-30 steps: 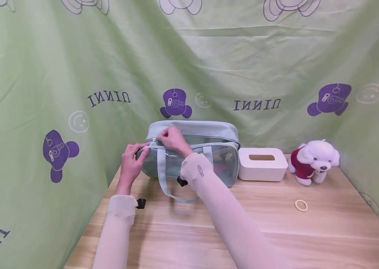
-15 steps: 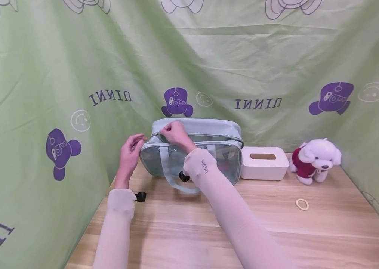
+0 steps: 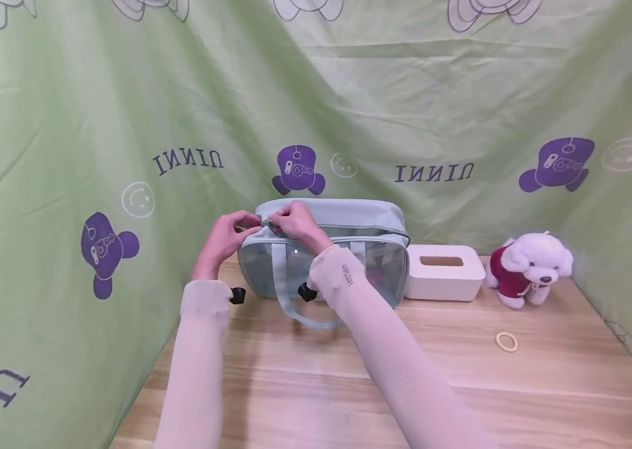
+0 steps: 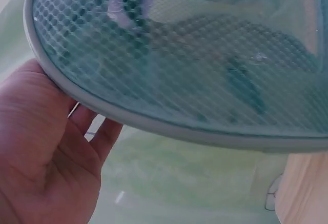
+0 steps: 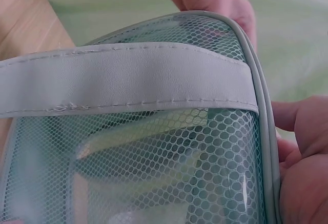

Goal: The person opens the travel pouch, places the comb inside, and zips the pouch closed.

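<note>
A pale blue-green see-through bag (image 3: 327, 274) with a mesh lining and strap handles (image 5: 133, 78) stands at the back of the table. Along its top the zipper gapes to the right of the hands. My left hand (image 3: 226, 236) pinches the bag's top left corner at the zipper's end; in the left wrist view its fingers go behind the piped edge (image 4: 154, 129). My right hand (image 3: 296, 223) is just right of it, with thumb and fingers pinching the zipper pull, which they mostly hide. The metal zipper slider (image 3: 264, 222) shows between the two hands.
Right of the bag stands a white tissue box (image 3: 444, 284) with a slot on top, then a white plush dog (image 3: 535, 265) in a red top. A cream ring (image 3: 506, 342) lies on the wooden table (image 3: 316, 386). A green patterned curtain (image 3: 361, 112) hangs behind.
My left hand let go of the bag's front edge, lifted off, and came back right onto the zipper's end. My right hand stays at the zipper pull. The bag has shifted slightly in view.
</note>
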The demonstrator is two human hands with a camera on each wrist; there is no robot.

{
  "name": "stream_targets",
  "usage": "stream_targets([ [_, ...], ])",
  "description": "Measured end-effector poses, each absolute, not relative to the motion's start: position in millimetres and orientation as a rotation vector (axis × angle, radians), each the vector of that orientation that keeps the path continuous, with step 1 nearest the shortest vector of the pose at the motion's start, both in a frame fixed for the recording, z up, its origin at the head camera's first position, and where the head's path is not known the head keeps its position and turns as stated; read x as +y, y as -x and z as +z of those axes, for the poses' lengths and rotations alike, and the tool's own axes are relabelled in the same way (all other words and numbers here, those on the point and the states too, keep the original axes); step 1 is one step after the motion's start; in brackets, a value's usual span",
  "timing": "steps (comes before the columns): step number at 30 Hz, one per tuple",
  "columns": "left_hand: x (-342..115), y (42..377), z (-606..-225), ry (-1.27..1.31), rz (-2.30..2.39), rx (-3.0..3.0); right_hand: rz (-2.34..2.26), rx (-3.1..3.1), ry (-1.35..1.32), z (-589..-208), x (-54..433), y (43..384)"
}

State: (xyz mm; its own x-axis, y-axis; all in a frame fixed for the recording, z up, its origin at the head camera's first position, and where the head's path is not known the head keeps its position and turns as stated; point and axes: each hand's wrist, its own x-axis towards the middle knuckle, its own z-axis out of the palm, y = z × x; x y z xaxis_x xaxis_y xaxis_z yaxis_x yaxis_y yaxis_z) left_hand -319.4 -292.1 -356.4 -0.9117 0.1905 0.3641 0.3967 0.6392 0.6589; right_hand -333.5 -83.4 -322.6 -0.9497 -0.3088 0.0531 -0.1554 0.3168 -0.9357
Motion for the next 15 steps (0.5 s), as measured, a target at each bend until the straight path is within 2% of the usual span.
stream_targets([
  [15, -285.9, 320.7, -343.7, 0.603, -0.704, -2.719, -1.606, 2.508, 0.414, -316.8, -81.5, 331.1],
])
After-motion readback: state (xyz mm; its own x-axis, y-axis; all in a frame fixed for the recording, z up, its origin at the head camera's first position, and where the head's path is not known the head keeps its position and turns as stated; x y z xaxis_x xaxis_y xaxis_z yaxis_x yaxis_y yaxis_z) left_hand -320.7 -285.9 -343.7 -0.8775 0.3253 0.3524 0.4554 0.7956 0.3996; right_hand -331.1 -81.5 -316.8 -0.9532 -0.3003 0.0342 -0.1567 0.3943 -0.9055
